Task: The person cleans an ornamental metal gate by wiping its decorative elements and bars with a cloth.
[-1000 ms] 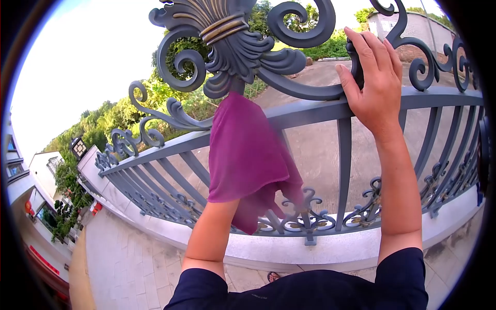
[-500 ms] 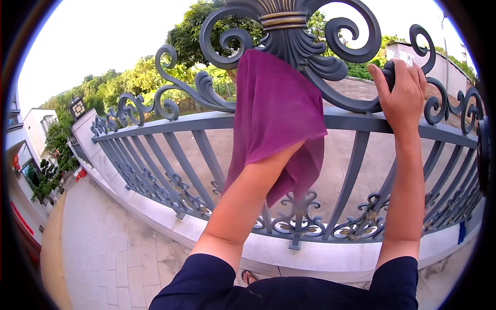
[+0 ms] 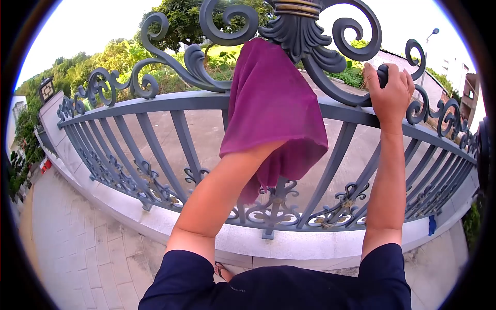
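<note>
A purple cloth hangs against the scrolled ornament on top of a dark grey metal fence. My left forearm reaches up under the cloth; it covers that hand, which holds it up against the ironwork. Its fingers are hidden. To the right, my right hand is closed around the dark rounded end of a scroll, thumb on the near side. Below the cloth, the fence's top rail runs across, with upright bars under it.
A pale stone kerb carries the fence. Paving lies at left, and my sandalled foot shows by the kerb. A small blue cloth hangs low at right. Trees stand beyond the fence.
The view has shifted, so fence and hands sit further left. The cloth's lower edge has bunched upward and swung out to the right. My right hand keeps its hold on the scroll.
</note>
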Motion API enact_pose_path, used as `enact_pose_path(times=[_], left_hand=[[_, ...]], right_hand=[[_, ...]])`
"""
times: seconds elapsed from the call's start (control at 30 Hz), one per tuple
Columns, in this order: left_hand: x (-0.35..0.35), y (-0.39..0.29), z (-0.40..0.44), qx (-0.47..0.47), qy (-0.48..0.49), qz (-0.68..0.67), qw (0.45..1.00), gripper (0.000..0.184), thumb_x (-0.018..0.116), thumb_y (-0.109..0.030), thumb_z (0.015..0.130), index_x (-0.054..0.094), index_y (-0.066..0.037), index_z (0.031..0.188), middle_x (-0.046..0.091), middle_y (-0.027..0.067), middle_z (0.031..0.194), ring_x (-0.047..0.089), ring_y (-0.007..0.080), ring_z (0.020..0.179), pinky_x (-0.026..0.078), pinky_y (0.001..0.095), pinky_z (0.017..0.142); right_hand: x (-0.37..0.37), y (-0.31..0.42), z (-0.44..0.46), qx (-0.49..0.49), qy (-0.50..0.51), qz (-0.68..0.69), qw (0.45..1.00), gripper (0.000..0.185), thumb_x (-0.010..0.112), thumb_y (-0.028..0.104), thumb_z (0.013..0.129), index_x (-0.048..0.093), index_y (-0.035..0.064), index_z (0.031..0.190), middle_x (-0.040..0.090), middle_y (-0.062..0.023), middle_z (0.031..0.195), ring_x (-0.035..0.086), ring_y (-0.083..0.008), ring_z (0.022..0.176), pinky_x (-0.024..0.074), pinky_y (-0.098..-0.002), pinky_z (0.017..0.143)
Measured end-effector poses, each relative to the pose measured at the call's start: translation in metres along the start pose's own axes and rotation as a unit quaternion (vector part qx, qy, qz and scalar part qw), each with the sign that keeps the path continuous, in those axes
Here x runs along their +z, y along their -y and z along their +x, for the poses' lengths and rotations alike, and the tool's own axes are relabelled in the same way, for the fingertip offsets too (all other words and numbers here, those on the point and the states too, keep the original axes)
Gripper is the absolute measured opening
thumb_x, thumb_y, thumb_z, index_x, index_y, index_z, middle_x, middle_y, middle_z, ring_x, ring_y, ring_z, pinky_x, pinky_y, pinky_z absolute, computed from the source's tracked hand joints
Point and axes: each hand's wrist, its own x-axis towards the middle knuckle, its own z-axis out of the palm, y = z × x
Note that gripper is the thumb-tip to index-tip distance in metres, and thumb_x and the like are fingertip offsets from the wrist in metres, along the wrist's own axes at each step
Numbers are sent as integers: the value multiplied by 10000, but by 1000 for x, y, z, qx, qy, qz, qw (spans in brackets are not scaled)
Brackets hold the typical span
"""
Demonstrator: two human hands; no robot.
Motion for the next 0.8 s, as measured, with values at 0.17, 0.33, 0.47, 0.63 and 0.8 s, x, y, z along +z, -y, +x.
enact_pose_path(times=[0.17, 0.33, 0.47, 0.63, 0.8], left_hand=[[6, -24, -7, -2, -29, -23, 999, 911, 883, -331, 869, 416, -88, 1613, 470, 147, 1614, 459, 297, 1492, 354, 410, 1255], [10, 0, -19, -2, -30, -39, 999, 772, 825, -288, 911, 478, -67, 1564, 536, 141, 1540, 509, 274, 1443, 410, 388, 1204], [3, 18, -7, -22, -87, -107, 990, 708, 796, -261, 946, 485, -65, 1550, 558, 121, 1510, 535, 262, 1412, 415, 383, 1200], [-3, 27, 32, 63, -118, 184, 974, 812, 813, -376, 929, 441, -103, 1597, 531, 148, 1565, 498, 296, 1464, 392, 435, 1233], [-5, -25, 20, -43, 1, 122, 992, 936, 832, -445, 897, 375, -96, 1635, 430, 159, 1647, 377, 328, 1552, 286, 440, 1297]], right_hand=[[0, -1, 0, -3, 6, -12, 1000, 472, 747, 521, 962, 727, 57, 1049, 713, -146, 900, 678, -348, 1041, 378, -483, 1163], [1, 2, 0, -5, -9, 1, 1000, 472, 747, 512, 965, 713, 45, 1022, 692, -140, 857, 677, -331, 975, 370, -479, 1175], [-1, 2, 0, 4, 13, 21, 1000, 474, 747, 504, 969, 702, 34, 1020, 665, -128, 829, 664, -313, 926, 369, -474, 1181], [-2, 3, 0, -5, -9, 30, 1000, 451, 746, 480, 976, 694, 33, 1003, 645, -123, 805, 646, -306, 873, 373, -473, 1184], [-2, 6, -1, -13, -29, 33, 999, 454, 755, 471, 968, 704, 25, 1035, 643, -127, 798, 652, -305, 847, 377, -479, 1189]])
